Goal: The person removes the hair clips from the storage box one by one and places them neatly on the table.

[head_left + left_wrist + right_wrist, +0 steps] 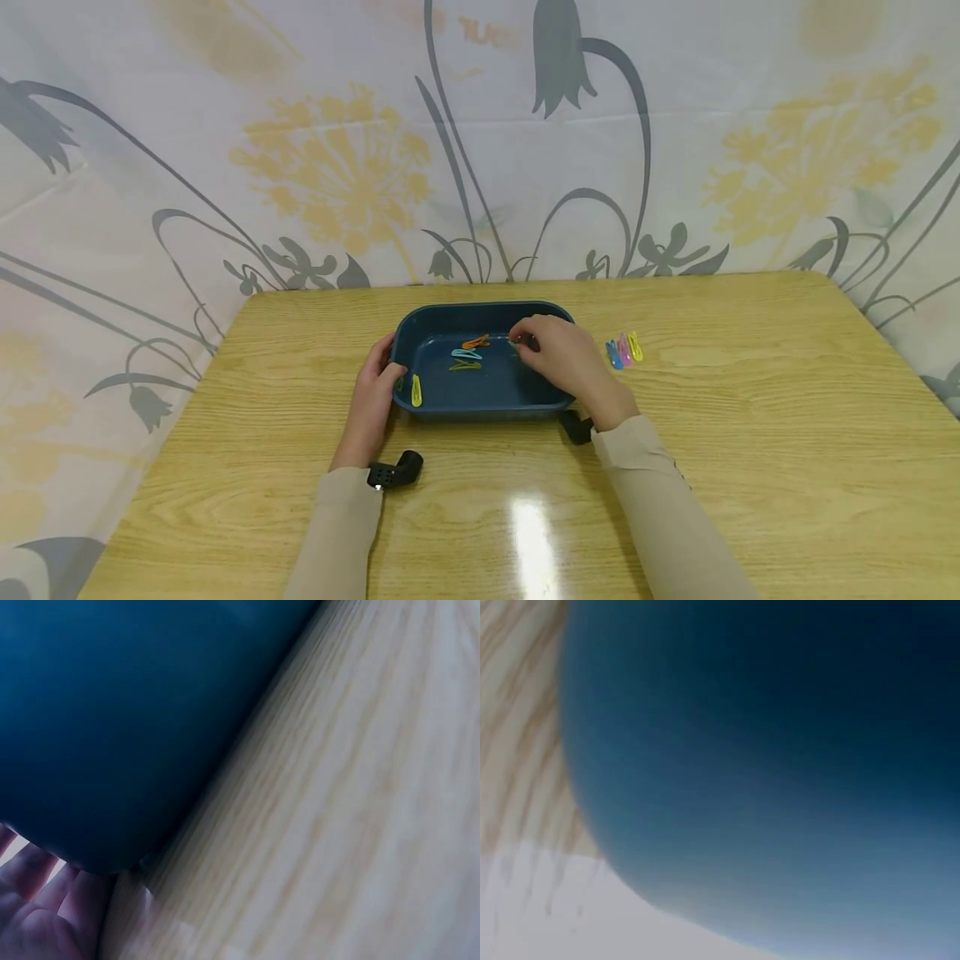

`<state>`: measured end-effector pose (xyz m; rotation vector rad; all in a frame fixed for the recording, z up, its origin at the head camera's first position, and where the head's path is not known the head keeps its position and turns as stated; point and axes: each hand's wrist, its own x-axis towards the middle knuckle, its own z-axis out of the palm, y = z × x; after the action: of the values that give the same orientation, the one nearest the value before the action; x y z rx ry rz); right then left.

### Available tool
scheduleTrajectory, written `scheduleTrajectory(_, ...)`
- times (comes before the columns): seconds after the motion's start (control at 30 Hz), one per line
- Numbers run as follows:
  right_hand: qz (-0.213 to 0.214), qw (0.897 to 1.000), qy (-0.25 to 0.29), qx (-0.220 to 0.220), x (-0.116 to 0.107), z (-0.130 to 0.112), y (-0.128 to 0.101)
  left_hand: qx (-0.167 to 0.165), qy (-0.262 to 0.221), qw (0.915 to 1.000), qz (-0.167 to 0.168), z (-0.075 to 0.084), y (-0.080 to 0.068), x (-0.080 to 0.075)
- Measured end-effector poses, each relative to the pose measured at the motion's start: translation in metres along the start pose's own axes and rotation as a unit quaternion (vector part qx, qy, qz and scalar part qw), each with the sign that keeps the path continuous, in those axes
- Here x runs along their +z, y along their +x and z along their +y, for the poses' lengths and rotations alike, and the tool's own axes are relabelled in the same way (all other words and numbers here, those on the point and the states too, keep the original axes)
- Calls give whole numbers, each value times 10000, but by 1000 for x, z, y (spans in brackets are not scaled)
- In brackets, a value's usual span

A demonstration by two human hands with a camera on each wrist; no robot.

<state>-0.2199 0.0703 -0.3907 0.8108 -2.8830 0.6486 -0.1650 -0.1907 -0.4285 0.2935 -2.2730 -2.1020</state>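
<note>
Clips [467, 354] lie in blue tray [480, 314], hands [558, 354] at it.

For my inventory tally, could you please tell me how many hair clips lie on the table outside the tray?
3: blue clip, pink clip and yellow clip, clustered right of the tray.

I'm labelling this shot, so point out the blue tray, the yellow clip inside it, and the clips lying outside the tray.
blue tray [480, 312]: head view, far rim.
yellow clip [416, 391]: head view, its middle.
clips on the table [624, 349]: head view, pink middle clip.
</note>
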Motion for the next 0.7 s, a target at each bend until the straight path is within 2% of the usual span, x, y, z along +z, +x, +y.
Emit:
scheduleTrajectory(0.33,-92,9950,986,-139,-9,7,-3,103,129,9999,24,-1,0,1)
scheduleTrajectory(0.7,-91,9922,1241,82,-23,19,-5,130,136,9998,85,-1,-1,2)
